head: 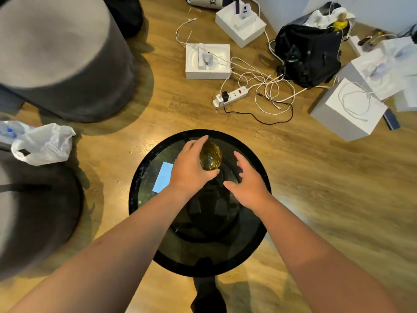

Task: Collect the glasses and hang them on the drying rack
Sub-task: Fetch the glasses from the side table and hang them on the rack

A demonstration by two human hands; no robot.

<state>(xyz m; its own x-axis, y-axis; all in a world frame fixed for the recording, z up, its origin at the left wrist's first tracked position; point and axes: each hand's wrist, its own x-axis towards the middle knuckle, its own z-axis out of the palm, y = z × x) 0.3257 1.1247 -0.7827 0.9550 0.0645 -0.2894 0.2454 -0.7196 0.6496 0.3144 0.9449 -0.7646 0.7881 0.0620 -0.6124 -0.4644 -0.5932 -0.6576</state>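
A clear drinking glass [211, 156] with a yellowish tint is wrapped in my left hand [191, 167] above the far half of a round dark glass table [252, 240]. My fingers and thumb close around its side, and its open mouth faces the camera. Just to the right, my right hand [248, 184] hovers over the table with fingers spread, holding nothing and not touching the glass. No drying rack is in view.
A light blue card [163, 177] lies on the table's left part. Grey round stools [61, 55] stand at left, with a white plastic bag [42, 143] between them. White boxes [347, 109], a power strip [230, 97], tangled cables and a black bag [311, 55] litter the wooden floor beyond.
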